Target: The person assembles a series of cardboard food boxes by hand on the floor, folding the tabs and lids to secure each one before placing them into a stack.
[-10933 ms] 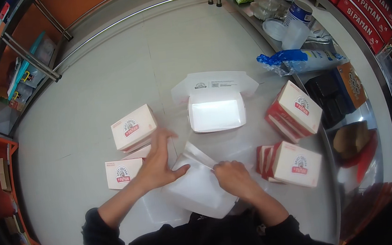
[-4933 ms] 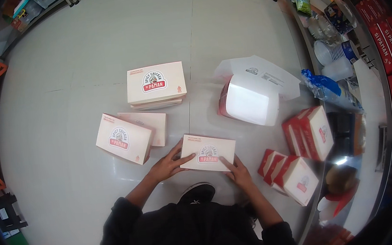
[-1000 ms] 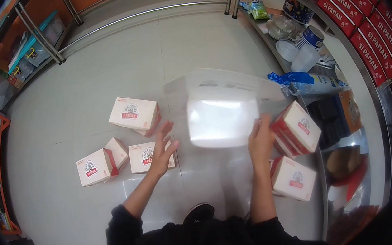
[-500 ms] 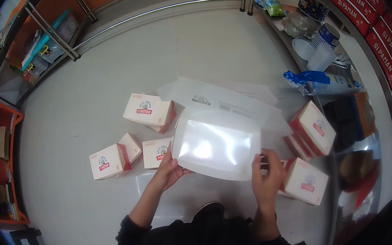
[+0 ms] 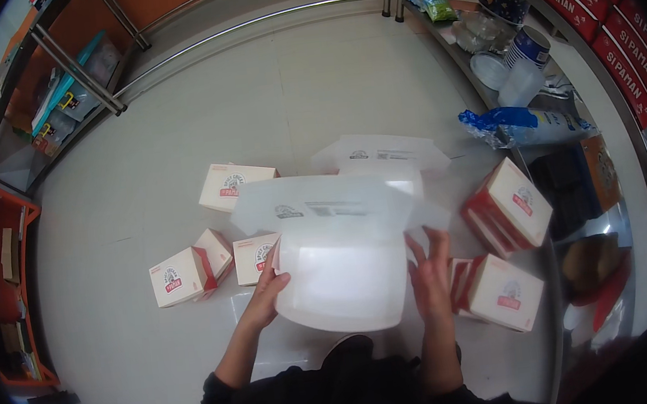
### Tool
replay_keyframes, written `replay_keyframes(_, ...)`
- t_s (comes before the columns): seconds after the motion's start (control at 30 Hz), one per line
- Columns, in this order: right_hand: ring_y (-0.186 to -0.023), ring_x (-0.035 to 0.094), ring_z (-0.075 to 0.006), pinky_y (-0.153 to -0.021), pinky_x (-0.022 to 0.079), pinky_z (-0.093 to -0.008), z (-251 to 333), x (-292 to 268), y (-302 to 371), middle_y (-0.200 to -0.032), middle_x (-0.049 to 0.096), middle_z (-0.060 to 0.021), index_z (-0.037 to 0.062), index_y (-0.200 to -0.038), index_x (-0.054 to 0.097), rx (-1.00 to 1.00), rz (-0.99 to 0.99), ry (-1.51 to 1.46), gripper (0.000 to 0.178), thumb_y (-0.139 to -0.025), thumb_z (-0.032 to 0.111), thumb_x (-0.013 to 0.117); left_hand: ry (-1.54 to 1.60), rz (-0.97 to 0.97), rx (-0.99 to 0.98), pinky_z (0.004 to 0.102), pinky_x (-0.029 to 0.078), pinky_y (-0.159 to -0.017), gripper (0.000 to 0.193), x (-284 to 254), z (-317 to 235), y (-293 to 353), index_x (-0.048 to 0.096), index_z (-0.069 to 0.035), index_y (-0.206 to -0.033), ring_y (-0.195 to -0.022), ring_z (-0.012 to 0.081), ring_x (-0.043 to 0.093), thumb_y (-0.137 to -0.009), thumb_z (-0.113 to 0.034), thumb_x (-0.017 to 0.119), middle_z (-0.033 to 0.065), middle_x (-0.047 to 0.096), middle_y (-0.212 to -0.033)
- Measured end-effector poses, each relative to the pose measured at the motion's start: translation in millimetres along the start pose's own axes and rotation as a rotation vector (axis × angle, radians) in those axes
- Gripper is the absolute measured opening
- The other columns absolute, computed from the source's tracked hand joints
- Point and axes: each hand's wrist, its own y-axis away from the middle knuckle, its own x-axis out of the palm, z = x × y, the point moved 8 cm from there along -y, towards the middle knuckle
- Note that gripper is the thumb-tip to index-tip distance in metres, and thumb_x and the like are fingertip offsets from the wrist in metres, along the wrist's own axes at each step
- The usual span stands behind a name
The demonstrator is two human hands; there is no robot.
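Note:
A partly unfolded white cardboard takeaway box [image 5: 343, 279] is held in front of me, its shiny inside facing up. Its far flap [image 5: 261, 208] carries a small printed logo. My left hand [image 5: 266, 295] pinches the box's left edge, thumb on the inside. At the right edge, my right hand [image 5: 431, 277] has its fingers raised and apart beside the side flap; whether they touch it I cannot tell. Behind it on the floor lies another unfolded white box sheet [image 5: 390, 155], partly covered.
Folded cream-and-red boxes lie on the floor: one box [image 5: 177, 276] at left, another box [image 5: 215, 186] farther back, and stacked boxes [image 5: 509, 202] at right. A metal shelf at right bears a blue plastic packet [image 5: 524, 126] and cups [image 5: 527, 50]. An orange crate [image 5: 12, 274] stands far left.
The held box has come left and nearer to me, uncovering more of the sheet behind. My right hand's fingers have lifted and spread; my left hand still grips the edge.

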Motion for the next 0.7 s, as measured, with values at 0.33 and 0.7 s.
replay_keyframes(0.33, -0.135, 0.032, -0.0262, -0.112, 0.023, -0.0411, -63.3, -12.0, 1.4, -0.147, 0.034, -0.0134, 0.0029, -0.147, 0.021, 0.346, 0.094, -0.327, 0.071, -0.096, 0.047, 0.043, 0.179, -0.016, -0.548, 0.0416, 0.037, -0.104, 0.073, 7.5, 23.2, 21.0, 0.015, -0.013, -0.150, -0.133, 0.0270, 0.034, -0.091, -0.039, 0.050, 0.0136, 0.028, -0.147)
replay_keyframes(0.7, -0.125, 0.044, -0.0216, -0.103, 0.036, -0.0332, -49.6, 18.3, -8.4, -0.137, 0.046, -0.0123, 0.0005, -0.143, 0.031, 0.396, 0.431, 0.079, 0.074, -0.080, 0.008, 0.070, -0.358, 0.211, -0.709, 0.0426, 0.051, -0.085, 0.086, 8.9, 3.8, 31.3, 0.016, -0.010, -0.148, -0.129, 0.0310, 0.038, -0.084, -0.054, 0.053, 0.0173, 0.025, -0.146)
